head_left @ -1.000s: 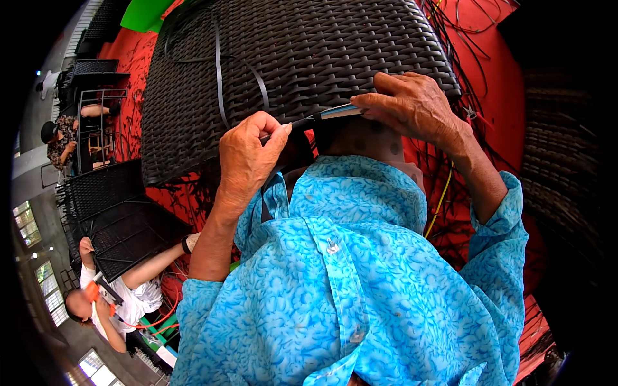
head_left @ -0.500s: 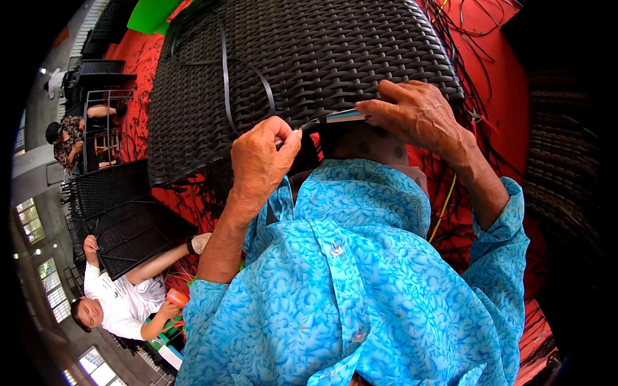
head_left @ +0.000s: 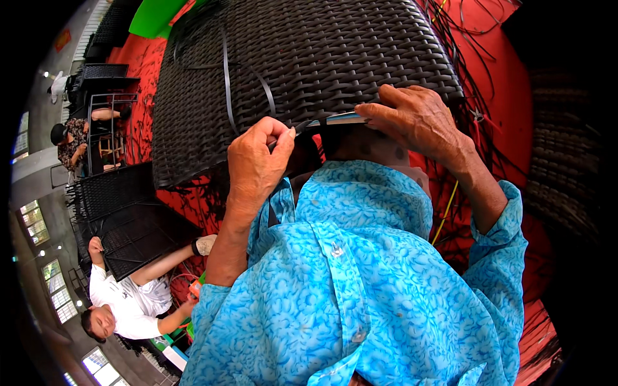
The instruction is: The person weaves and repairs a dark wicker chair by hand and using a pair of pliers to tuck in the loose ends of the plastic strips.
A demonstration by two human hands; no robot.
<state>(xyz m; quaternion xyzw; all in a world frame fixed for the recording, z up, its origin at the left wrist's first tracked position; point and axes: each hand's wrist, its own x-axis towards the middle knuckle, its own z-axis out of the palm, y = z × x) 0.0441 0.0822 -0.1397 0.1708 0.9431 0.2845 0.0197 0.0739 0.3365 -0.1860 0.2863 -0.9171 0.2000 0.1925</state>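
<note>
A woven black wicker panel (head_left: 335,58) lies across my lap, its near edge facing me. My left hand (head_left: 254,157) is closed in a pinch at that edge, with a dark flat weaving strip (head_left: 301,127) running from its fingertips. My right hand (head_left: 418,122) is bent over the near edge farther right, thumb and fingers closed. From under those fingers a flat, shiny, pale-blue and white strip (head_left: 344,118) reaches toward the left hand; its kind is unclear. A loose black strand (head_left: 226,83) loops over the weave.
Red floor covering (head_left: 492,96) carries loose black strands and red-handled pliers (head_left: 477,117) at the right. At left, a person in white (head_left: 129,305) sits by another black woven piece (head_left: 138,219); a second person (head_left: 71,145) sits farther back. A green object (head_left: 151,16) stands beyond the panel.
My left hand has shifted slightly left and now shows a dark strip at its pinch. More of the pale shiny strip shows. The person in white has moved the orange object toward me.
</note>
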